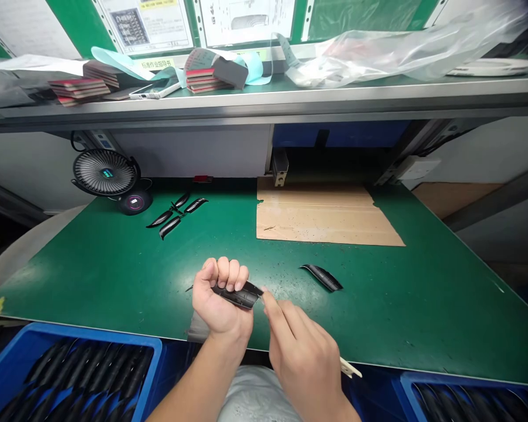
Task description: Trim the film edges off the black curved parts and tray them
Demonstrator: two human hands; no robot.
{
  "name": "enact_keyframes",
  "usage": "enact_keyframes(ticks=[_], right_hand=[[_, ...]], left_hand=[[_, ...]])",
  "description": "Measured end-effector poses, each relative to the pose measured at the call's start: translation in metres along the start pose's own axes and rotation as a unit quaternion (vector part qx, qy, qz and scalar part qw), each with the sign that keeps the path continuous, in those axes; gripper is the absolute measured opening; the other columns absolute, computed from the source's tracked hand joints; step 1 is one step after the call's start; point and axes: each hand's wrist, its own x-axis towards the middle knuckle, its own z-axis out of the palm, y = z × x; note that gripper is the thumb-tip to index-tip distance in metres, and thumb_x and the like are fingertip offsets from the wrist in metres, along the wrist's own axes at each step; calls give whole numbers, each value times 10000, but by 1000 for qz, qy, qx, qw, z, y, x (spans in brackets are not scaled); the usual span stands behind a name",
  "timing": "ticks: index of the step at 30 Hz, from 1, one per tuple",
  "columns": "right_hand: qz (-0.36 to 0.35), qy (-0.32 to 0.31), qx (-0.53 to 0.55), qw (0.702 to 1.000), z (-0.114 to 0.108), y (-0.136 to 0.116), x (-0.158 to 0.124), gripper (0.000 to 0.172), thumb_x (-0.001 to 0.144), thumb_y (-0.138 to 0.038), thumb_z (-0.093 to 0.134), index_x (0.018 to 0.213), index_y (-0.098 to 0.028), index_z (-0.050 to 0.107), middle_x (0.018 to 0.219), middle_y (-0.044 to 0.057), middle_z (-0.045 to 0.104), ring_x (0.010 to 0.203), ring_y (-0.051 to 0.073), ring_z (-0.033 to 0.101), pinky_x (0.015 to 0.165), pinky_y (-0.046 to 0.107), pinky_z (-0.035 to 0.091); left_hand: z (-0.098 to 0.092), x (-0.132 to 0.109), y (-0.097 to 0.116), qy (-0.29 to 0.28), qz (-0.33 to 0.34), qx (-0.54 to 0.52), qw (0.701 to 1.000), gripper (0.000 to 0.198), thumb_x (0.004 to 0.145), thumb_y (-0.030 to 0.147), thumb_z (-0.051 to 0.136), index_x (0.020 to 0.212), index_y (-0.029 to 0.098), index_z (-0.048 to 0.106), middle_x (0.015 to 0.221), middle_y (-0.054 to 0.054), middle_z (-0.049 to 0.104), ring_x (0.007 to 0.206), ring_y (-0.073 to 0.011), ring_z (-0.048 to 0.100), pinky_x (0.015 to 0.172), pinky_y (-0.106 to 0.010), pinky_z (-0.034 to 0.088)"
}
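Observation:
My left hand point(222, 296) is closed round a black curved plastic part point(245, 297), its ridged end sticking out to the right. At that end are the fingertips of my right hand point(303, 346), whose fingers are wrapped round a slim tool. Only the tool's cream-coloured handle point(350, 368) shows, behind the palm; its working tip is hidden. A second black curved part point(322, 277) lies on the green table point(422, 305), to the right of my hands. Several similar black pieces, joined together point(178, 214), rest at the back left.
A small fan point(106, 173) stands at the back left. Flat cardboard point(325, 220) with dark scraps lies at the back. Blue bins point(158, 346) of black parts flank me below the table's front edge. Overhead, a shelf point(246, 108) carries sanding pads, a phone and plastic bags.

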Motion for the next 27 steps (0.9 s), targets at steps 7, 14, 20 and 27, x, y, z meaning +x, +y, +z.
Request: enact_keyframes(ticks=[7, 14, 20, 27], right_hand=[[316, -29, 395, 862, 2, -1, 27, 355, 842, -461, 678, 1032, -161, 672, 759, 39, 643, 509, 119, 481, 461, 235, 418], [373, -159, 484, 776, 8, 25, 24, 353, 795, -491, 703, 862, -145, 713, 666, 12, 622, 580, 132, 496, 558, 247, 416], [367, -59, 409, 834, 9, 28, 7, 412, 861, -549, 605, 965, -162, 699, 774, 64, 682, 672, 194, 594, 594, 283, 469], [311, -116, 230, 915, 34, 49, 5, 377, 895, -518, 518, 928, -189, 699, 787, 71, 709, 670, 220, 627, 603, 292, 444]], left_hand=[[-10, -9, -7, -169, 48, 92, 980, 390, 818, 248, 553, 590, 188, 243, 532, 51, 208, 461, -93, 258, 451, -228, 298], [-15, -9, -8, -205, 135, 177, 953, 346, 816, 245, 541, 552, 182, 328, 514, 22, 317, 564, -140, 400, 631, -309, 399], [-14, 14, 4, -75, 29, 56, 995, 356, 814, 225, 494, 588, 191, 223, 538, 43, 236, 557, -116, 328, 621, -249, 393], [-63, 21, -47, -116, -63, 374, 918, 158, 847, 380, 488, 861, 228, 445, 828, 1, 487, 824, -151, 535, 813, -322, 475]])
